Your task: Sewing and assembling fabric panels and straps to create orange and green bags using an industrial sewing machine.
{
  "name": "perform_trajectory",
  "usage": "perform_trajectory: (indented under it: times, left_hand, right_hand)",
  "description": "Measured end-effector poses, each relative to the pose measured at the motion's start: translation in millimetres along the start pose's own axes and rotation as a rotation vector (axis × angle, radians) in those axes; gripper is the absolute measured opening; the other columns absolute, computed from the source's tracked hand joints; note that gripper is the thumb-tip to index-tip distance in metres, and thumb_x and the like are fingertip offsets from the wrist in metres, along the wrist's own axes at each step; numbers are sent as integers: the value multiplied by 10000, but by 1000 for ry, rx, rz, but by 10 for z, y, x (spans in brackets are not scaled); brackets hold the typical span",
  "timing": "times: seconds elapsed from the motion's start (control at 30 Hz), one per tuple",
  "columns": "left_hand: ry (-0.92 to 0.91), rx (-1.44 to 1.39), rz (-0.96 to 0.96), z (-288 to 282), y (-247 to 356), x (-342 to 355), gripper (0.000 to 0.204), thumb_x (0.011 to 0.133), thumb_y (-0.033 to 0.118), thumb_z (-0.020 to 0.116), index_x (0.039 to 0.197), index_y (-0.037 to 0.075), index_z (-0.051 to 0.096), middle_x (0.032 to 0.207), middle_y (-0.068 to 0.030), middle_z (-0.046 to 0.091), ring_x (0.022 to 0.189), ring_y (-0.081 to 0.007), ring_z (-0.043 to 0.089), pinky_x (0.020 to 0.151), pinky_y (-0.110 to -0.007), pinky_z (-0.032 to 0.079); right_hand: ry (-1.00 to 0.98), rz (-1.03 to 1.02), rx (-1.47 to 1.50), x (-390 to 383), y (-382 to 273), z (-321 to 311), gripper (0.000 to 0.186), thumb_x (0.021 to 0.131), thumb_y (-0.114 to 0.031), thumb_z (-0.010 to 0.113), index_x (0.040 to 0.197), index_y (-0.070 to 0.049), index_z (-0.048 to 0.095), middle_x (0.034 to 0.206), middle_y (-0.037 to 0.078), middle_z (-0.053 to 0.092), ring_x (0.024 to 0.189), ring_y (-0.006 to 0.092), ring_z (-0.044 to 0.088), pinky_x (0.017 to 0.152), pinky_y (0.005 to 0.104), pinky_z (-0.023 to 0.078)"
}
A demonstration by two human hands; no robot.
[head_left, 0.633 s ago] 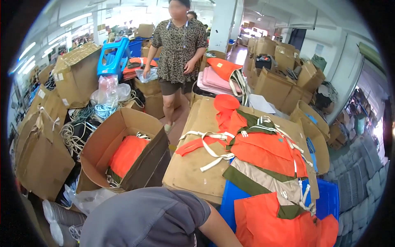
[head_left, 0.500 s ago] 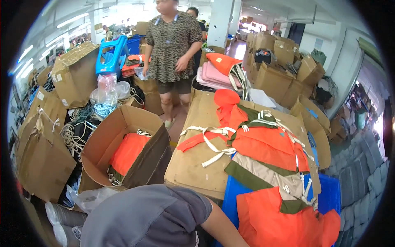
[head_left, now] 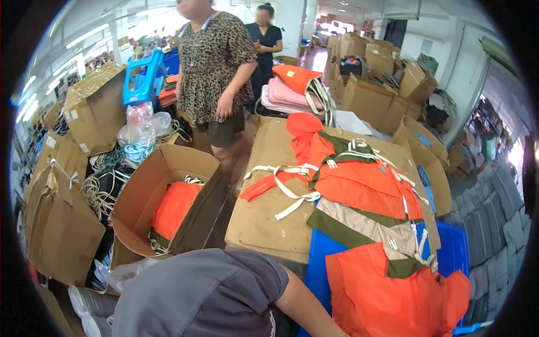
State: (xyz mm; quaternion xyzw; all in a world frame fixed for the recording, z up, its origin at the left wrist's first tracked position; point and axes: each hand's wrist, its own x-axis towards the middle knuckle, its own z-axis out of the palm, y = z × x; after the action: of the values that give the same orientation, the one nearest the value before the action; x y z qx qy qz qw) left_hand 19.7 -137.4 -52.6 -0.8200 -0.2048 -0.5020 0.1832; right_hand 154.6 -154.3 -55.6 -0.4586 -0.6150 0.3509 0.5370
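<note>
Neither of my hands shows. A grey short-sleeved shoulder [head_left: 196,292] fills the lower edge, and its bare arm [head_left: 306,300] runs down to the right until the picture cuts it off. Whose arm it is, I cannot tell. Closest to that arm is an orange fabric piece [head_left: 382,286] with olive trim, draped over a blue bin [head_left: 317,269]. Beyond it, an orange, olive and beige fabric bag [head_left: 365,188] with white straps and buckles lies spread on a cardboard-topped surface [head_left: 269,230]. A slim light-blue thing [head_left: 471,327] pokes in at the lower right.
At left, an open cardboard box [head_left: 132,219] holds folded orange fabric [head_left: 174,208]. Cord bundles [head_left: 101,194] and a blue plastic stool [head_left: 143,76] are behind it. One person in a patterned top [head_left: 216,67] stands past the box; another in dark clothes [head_left: 264,45] is farther back. Grey stacks [head_left: 488,236] fill the right.
The person in the patterned top has come nearer and to the left, uncovering the one in dark clothes. The light-blue thing has appeared at lower right. The view has shifted slightly.
</note>
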Motion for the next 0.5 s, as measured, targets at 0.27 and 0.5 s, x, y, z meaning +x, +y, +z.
perform_trajectory:
  times: [0.27, 0.5]
  left_hand:
    - [73, -7, -15, 15, 85, 55, 293, 970, 231, 400, 1139, 76, 582, 843, -29, 513, 735, -198, 525, 637, -364, 400]
    - [33, 30, -26, -21, 77, 76, 303, 942, 298, 418, 1057, 69, 580, 809, -31, 489, 712, -193, 514, 604, -363, 380]
  right_hand:
    - [-131, -31, 23, 35, -46, 177, 128, 927, -80, 491, 901, 10, 579, 692, 54, 565, 599, 116, 496, 538, 232, 393]
    - [-242, -26, 3, 99, -59, 211, 128, 930, -93, 506, 922, 7, 586, 701, 50, 570, 607, 116, 500, 545, 231, 399]
